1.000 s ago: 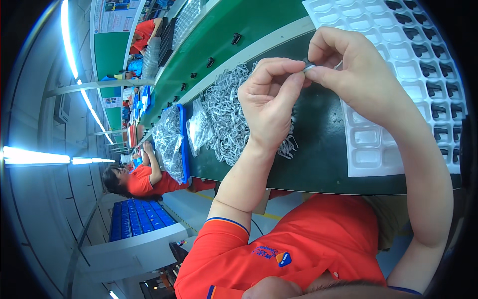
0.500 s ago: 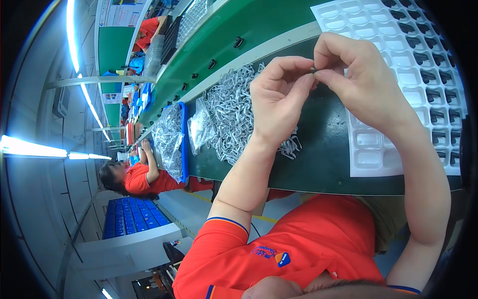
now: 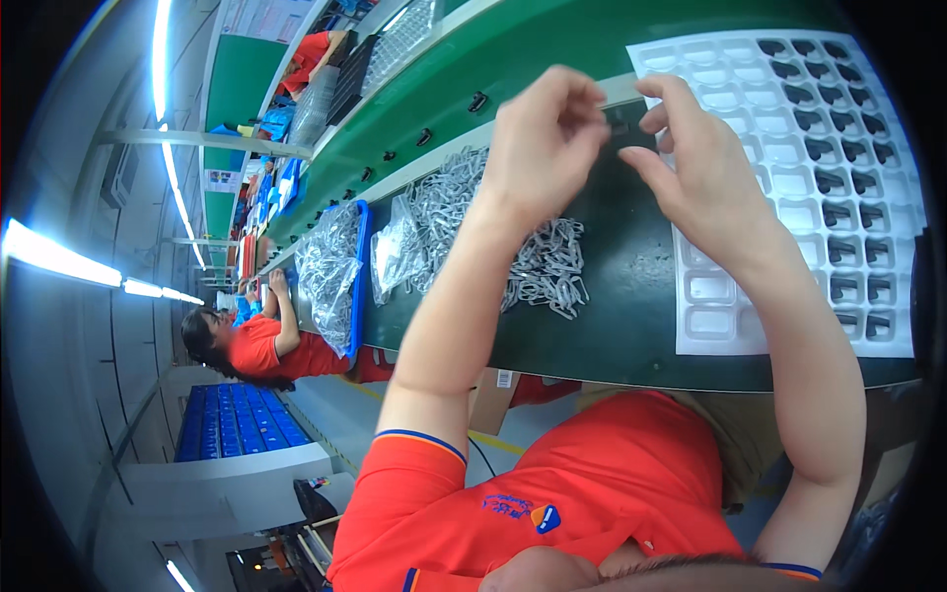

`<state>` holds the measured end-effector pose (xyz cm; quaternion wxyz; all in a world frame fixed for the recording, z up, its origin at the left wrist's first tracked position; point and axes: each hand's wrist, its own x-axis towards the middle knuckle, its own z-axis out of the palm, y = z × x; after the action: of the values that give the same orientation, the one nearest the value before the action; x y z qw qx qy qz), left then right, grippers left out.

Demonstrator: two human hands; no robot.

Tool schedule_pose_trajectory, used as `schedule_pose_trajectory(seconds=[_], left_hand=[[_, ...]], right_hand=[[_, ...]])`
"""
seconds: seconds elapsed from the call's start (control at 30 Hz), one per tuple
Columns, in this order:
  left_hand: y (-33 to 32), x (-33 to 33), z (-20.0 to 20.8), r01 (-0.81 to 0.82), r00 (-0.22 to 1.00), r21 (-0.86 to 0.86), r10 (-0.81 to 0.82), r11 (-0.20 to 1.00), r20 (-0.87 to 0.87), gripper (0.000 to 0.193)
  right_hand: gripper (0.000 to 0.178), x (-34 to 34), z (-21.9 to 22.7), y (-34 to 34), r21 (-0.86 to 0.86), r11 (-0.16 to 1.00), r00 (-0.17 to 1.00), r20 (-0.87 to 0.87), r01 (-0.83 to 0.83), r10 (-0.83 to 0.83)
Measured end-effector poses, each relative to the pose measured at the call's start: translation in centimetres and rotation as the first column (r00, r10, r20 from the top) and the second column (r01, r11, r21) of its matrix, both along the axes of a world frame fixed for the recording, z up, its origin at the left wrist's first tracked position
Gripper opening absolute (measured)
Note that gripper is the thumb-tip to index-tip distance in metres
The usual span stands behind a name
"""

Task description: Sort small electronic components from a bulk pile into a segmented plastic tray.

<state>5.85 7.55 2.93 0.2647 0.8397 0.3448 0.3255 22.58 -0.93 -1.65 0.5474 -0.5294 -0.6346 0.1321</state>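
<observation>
My left hand (image 3: 543, 148) is raised over the far side of the dark green work surface (image 3: 631, 266), its fingers curled and smeared by motion, so whether they hold anything is unclear. Opposite it, my right hand (image 3: 705, 168) has thumb and fingers apart, with nothing visible between them. A small dark piece (image 3: 619, 126) shows blurred in the gap between the hands. Beneath my left forearm spreads a heap of grey bent hook-like parts (image 3: 552, 271). The white moulded tray (image 3: 695, 342) lies beside and partly under my right arm; small black parts (image 3: 841, 249) fill its right-hand columns.
Beyond the work surface runs a green conveyor belt (image 3: 552, 69) carrying several black parts (image 3: 477, 102). A clear plastic bag (image 3: 395, 252) lies left of the heap, next to a blue bin (image 3: 361, 286) with bagged parts. A co-worker in red (image 3: 261, 345) works farther left.
My hands, which met at the fingertips, have come apart. The left moved slightly left and the right opened its fingers.
</observation>
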Motion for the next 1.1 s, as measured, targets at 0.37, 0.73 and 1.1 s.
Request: schedule_pose_trajectory(seconds=[0.37, 0.73, 1.1], left_hand=[[11.6, 0.5, -3.4, -0.104, 0.859, 0.219, 0.198, 0.97, -0.472, 0.026], [-9.0, 1.7, -2.2, -0.056, 0.89, 0.074, 0.083, 0.996, -0.447, 0.052], [-6.5, 3.1, -3.1, -0.269, 0.953, -0.143, 0.241, 0.952, -0.185, 0.04]], right_hand=[[0.029, 0.4, 2.1, -0.4, 0.123, 0.992, 0.997, 0.082, -0.006, -0.004], [0.004, 1.7, 8.3, -4.0, 0.181, 0.981, 0.994, -0.095, 0.075, -0.058], [0.005, 1.0, 9.4, -4.3, 0.319, 0.947, 0.978, -0.182, -0.04, 0.103]])
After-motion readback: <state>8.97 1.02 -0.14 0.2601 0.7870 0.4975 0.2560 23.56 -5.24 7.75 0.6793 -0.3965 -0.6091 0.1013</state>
